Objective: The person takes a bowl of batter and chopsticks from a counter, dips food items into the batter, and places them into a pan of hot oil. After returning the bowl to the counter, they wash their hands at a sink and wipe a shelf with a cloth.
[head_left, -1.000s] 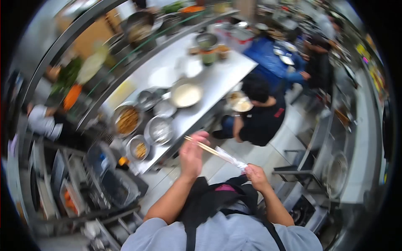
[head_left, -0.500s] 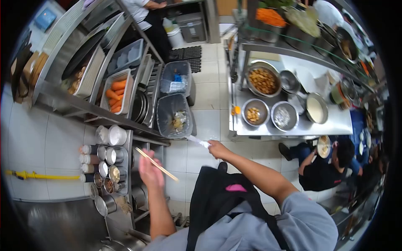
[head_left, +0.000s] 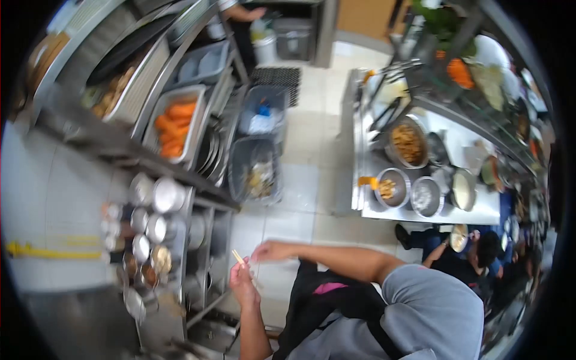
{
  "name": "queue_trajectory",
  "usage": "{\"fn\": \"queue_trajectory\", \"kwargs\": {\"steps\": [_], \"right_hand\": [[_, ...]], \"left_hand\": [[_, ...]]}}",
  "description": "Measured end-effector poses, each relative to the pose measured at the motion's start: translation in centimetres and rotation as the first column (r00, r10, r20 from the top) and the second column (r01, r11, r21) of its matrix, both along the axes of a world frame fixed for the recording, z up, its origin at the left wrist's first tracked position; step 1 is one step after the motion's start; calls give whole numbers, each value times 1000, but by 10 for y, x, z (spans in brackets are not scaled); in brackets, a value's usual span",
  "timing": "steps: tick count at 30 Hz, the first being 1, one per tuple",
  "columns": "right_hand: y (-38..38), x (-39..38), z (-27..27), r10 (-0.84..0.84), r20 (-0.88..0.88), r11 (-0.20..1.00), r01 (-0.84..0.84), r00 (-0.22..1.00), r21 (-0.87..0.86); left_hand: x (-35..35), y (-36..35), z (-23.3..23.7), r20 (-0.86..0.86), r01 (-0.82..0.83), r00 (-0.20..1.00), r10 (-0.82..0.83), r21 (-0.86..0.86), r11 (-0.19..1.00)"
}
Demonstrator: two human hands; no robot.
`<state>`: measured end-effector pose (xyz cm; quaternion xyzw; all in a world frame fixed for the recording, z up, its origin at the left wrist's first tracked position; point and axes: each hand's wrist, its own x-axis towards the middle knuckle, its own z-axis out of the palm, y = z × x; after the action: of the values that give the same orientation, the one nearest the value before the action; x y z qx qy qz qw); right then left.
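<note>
Wooden chopsticks (head_left: 239, 258) stick up from my left hand (head_left: 243, 284), whose fingers are closed around them. Just to the right, my right hand (head_left: 270, 251) is close to the chopsticks, its fingertips bent towards them. Blur hides whether those fingertips touch or hold anything. Beyond both hands stands a lined bin (head_left: 239, 174) with food scraps in it. To the left of my left hand, several metal containers and jars (head_left: 157, 229) sit on a steel shelf.
A second bin (head_left: 247, 107) holds blue and white waste. On the left rack is a tray of carrots (head_left: 177, 125). The steel table (head_left: 372, 207) at right carries bowls of food. A seated person (head_left: 465, 258) in dark clothes holds a bowl; another person (head_left: 240, 27) stands at the top.
My right hand has moved left, close to my left hand, and the white strip is no longer seen in it. My left hand has closed around the chopsticks and lowered. The view has shifted.
</note>
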<state>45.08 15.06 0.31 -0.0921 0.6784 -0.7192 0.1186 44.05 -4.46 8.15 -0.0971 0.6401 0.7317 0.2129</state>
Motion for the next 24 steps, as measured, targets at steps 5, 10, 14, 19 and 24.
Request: {"fn": "queue_trajectory", "kwargs": {"steps": [5, 10, 14, 19, 24], "right_hand": [[43, 77, 119, -542, 72, 839, 534, 837, 104], [121, 136, 183, -762, -243, 555, 799, 600, 231], [158, 195, 225, -862, -408, 247, 952, 302, 182], [245, 322, 256, -947, -217, -219, 970, -237, -104], [322, 429, 281, -997, -65, -19, 988, -29, -150]], "left_hand": [[-6, 105, 22, 17, 224, 970, -241, 313, 923], [23, 217, 81, -103, 472, 868, -485, 470, 745], [85, 297, 127, -191, 551, 812, -551, 561, 617], [103, 349, 147, -47, 414, 881, -471, 561, 717], [156, 376, 126, -245, 743, 661, -709, 347, 573]]}}
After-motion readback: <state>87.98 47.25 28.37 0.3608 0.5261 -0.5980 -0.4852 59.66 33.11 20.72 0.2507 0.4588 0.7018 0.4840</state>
